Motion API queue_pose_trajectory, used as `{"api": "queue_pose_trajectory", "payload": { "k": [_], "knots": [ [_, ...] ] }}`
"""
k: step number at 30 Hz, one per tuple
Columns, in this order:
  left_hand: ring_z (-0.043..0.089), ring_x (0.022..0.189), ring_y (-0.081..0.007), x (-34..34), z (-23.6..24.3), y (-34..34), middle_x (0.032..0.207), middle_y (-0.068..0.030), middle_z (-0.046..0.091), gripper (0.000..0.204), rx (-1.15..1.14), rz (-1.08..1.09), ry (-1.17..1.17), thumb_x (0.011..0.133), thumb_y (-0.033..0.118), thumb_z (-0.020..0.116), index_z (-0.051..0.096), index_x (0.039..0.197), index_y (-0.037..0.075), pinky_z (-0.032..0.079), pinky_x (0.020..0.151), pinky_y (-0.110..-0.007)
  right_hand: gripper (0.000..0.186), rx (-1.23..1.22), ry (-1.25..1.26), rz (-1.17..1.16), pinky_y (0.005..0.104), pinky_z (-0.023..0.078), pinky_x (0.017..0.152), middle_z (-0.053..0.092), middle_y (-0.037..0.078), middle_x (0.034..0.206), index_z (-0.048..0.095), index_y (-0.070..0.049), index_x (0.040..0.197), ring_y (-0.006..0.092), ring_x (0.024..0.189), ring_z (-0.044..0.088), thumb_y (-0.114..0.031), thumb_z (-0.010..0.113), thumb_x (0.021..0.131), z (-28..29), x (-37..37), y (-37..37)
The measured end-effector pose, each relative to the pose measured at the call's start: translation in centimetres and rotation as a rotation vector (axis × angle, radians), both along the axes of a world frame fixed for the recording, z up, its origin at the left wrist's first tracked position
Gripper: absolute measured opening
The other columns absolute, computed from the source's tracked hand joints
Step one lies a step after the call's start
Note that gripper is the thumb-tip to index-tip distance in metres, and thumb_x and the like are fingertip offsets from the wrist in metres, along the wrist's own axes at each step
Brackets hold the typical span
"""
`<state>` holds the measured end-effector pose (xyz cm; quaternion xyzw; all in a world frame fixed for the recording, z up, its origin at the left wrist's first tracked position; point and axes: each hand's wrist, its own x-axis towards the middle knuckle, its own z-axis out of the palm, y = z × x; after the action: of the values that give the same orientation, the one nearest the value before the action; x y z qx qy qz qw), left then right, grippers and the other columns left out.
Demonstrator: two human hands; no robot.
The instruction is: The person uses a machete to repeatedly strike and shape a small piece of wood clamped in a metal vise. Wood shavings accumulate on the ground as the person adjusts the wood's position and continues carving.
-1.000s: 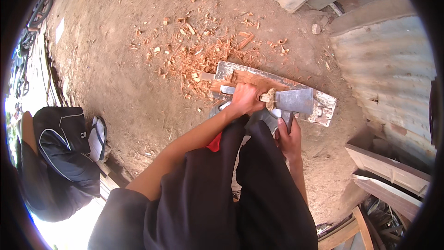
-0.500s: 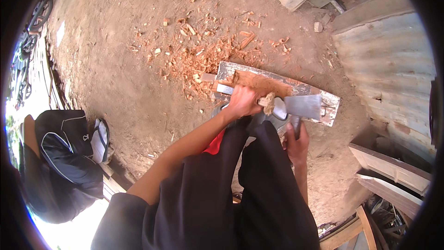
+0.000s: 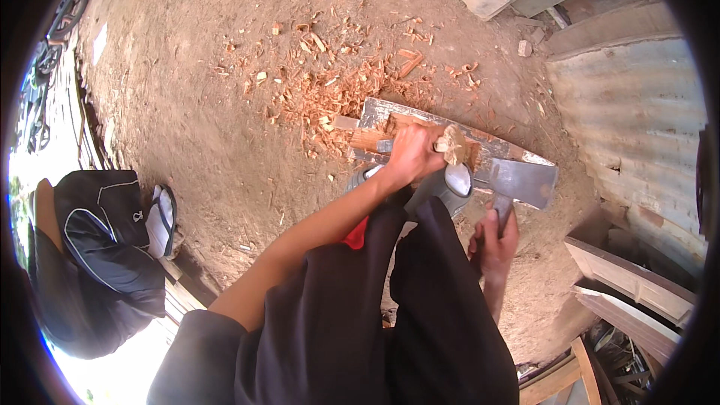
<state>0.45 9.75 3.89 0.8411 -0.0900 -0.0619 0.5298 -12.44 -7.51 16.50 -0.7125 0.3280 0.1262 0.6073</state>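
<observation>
My left hand is wrapped around a chisel, whose frayed, mushroomed wooden handle end sticks out to the right of my fist. A short stretch of its metal blade shows to the left, over reddish wood; the cutting edge cannot be made out. That wood lies on a worn board with flaking white paint. In my right hand is a hatchet with a broad grey head, held apart from the chisel, to its right, above the board's right end.
Reddish shavings and chips cover the dirt ground beyond the board. My grey shoe is close to the board. Another person's dark-trousered leg is at left. Corrugated metal sheeting and wooden pieces line the right.
The hatchet head has moved right, away from the chisel's handle end, with my right hand. My left hand has shifted slightly right, and less of the chisel's blade shows.
</observation>
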Motion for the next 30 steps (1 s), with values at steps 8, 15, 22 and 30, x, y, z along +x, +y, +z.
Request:
{"api": "queue_pose_trajectory", "payload": {
  "k": [8, 15, 22, 30],
  "knots": [
    [0.066, 0.070, -0.0426, 0.4, -1.5, 1.1, 0.072, -0.0211, 0.066, 0.021, -0.123, 0.003, -0.050, 0.071, 0.021, 0.074, 0.074, 0.089, 0.010, 0.053, 0.062, -0.047, 0.023, -0.209, -0.133, 0.276, 0.0312, 0.044, 0.049, 0.062, 0.005, 0.076, 0.060, -0.001, 0.109, 0.0129, 0.053, 0.055, -0.024, 0.061, 0.104, -1.2, 0.4, 1.3],
    [0.065, 0.065, -0.0405, -1.6, -3.4, -0.3, 0.069, -0.0175, 0.065, 0.022, 0.117, -0.230, -0.084, 0.070, 0.024, 0.072, 0.069, 0.089, 0.013, 0.047, 0.056, -0.051, 0.019, 0.030, -0.155, -0.117, 0.0243, 0.041, 0.043, 0.052, 0.001, 0.069, 0.055, -0.005, 0.115, 0.0086, 0.048, 0.049, -0.022, 0.054, 0.107, 1.9, 1.7, 3.2],
    [0.065, 0.063, -0.0394, -2.2, -4.2, 1.0, 0.068, -0.0163, 0.065, 0.029, 0.170, -0.259, -0.159, 0.069, 0.025, 0.072, 0.071, 0.096, 0.016, 0.046, 0.055, -0.051, 0.022, -0.022, 0.080, 0.201, 0.0251, 0.040, 0.041, 0.050, -0.001, 0.066, 0.057, -0.006, 0.114, 0.0081, 0.046, 0.050, -0.027, 0.056, 0.108, 0.7, 2.3, 0.5],
    [0.064, 0.062, -0.0397, -1.5, -3.0, 1.5, 0.064, -0.0182, 0.061, 0.023, 0.115, -0.128, -0.106, 0.065, 0.019, 0.070, 0.072, 0.087, 0.014, 0.046, 0.054, -0.050, 0.024, -0.032, -0.083, 0.060, 0.0245, 0.039, 0.041, 0.049, -0.001, 0.067, 0.056, -0.004, 0.121, 0.0075, 0.046, 0.047, -0.025, 0.053, 0.109, 3.7, 3.2, 1.5]
  ]
}}
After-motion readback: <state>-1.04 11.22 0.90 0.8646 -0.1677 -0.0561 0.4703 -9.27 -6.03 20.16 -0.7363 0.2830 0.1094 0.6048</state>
